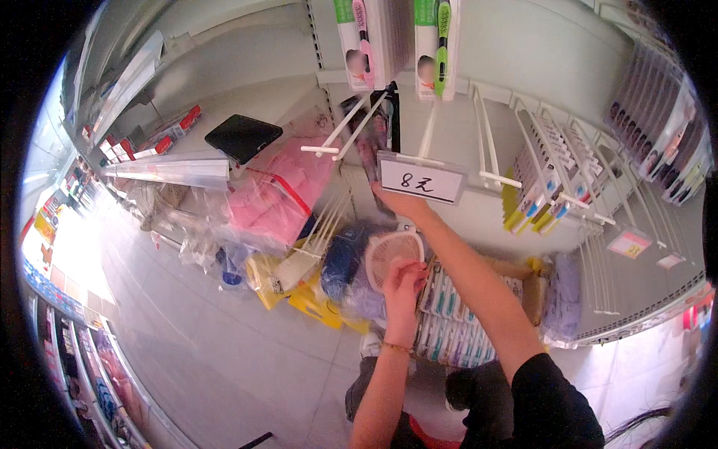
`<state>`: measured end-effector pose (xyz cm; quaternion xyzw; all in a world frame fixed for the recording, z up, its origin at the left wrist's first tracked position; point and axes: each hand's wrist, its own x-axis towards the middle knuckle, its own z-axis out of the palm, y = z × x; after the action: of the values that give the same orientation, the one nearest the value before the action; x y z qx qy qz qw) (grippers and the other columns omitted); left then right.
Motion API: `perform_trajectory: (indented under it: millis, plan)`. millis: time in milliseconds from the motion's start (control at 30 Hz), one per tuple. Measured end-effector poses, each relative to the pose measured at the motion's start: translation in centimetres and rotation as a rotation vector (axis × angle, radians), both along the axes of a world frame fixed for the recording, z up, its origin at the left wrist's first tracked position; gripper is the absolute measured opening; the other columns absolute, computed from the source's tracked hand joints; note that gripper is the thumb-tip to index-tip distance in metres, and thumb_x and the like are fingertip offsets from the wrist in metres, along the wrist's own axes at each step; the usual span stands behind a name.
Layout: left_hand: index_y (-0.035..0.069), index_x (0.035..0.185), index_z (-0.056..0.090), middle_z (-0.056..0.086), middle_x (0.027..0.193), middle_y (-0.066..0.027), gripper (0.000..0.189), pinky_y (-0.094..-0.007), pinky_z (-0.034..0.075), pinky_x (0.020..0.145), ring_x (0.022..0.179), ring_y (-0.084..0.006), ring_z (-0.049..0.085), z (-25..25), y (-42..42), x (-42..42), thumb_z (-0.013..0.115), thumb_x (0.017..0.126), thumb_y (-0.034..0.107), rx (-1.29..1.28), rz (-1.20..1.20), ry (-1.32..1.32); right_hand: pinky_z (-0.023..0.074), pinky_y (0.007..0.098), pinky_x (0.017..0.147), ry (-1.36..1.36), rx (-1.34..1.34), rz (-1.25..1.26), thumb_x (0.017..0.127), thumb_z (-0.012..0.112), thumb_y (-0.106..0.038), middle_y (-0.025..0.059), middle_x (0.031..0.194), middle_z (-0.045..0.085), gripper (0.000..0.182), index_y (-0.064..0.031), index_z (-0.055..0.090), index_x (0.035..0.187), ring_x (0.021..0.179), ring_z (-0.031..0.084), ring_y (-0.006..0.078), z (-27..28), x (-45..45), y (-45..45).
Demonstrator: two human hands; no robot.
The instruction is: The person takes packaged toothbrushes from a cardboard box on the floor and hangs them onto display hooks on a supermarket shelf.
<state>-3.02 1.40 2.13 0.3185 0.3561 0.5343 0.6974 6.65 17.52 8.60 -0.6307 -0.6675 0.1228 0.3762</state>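
My right hand (397,201) reaches up to the shelf wall, partly hidden behind a handwritten price card (422,181). It grips a long dark package (367,140), blurred, beside the white display hooks; its fingertips are hidden. Lower down, my left hand (401,280) is raised with its fingers bent, in front of a pink lattice plastic basket (387,250). Whether it holds something small cannot be told. Beneath my right forearm, a cardboard box (532,292) holds rows of packaged toothbrushes (454,339). Packs with a pink toothbrush (363,45) and a green toothbrush (442,50) hang above.
White hooks (496,178) jut out at right, some bearing packs (538,196). On the left shelf are a black tray (243,137) and pink bagged goods (275,193). Blue bagged goods (345,261) and yellow packaging (311,300) lie low beside the basket. Grey tiled floor (247,348) stretches left.
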Motion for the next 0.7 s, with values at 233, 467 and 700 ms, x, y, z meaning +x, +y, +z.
perform_trajectory:
  millis: [233, 467, 700]
  plan:
    - [0.003, 0.108, 0.050, 0.054, 0.108, -0.0090, 0.021, -0.0299, 0.044, 0.084, 0.097, -0.0169, 0.053, -0.1, 0.4, 0.3, 0.049, 0.087, 0.004, 0.165, 0.376, 0.039, 0.0455, 0.0358, 0.082, 0.064, 0.085, 0.113, 0.072, 0.066, -0.025, 0.0228, 0.101, 0.059, 0.052, 0.0015, 0.051, 0.114, 0.094, 0.059, 0.0317, -1.1, 1.8, -6.8]
    - [0.005, 0.122, 0.045, 0.050, 0.122, -0.0077, 0.037, -0.0330, 0.039, 0.094, 0.112, -0.0193, 0.048, 1.0, 0.4, -0.5, 0.052, 0.090, 0.021, 0.030, 0.019, -0.127, 0.0439, 0.0369, 0.088, 0.459, -0.173, 0.281, 0.068, 0.071, -0.034, 0.0258, 0.111, 0.055, 0.078, 0.0028, 0.037, 0.128, 0.102, 0.056, 0.0370, -2.3, 3.6, -17.7]
    - [0.005, 0.117, 0.050, 0.058, 0.111, -0.0081, 0.040, -0.0377, 0.046, 0.086, 0.101, -0.0224, 0.056, 1.9, -1.2, 1.2, 0.053, 0.089, 0.033, -0.314, -0.390, -0.450, 0.0363, 0.0347, 0.096, 0.314, -0.243, -0.070, 0.070, 0.074, -0.032, 0.0245, 0.123, 0.048, 0.090, 0.0046, 0.025, 0.135, 0.115, 0.048, 0.0299, -2.2, 3.5, -19.7]
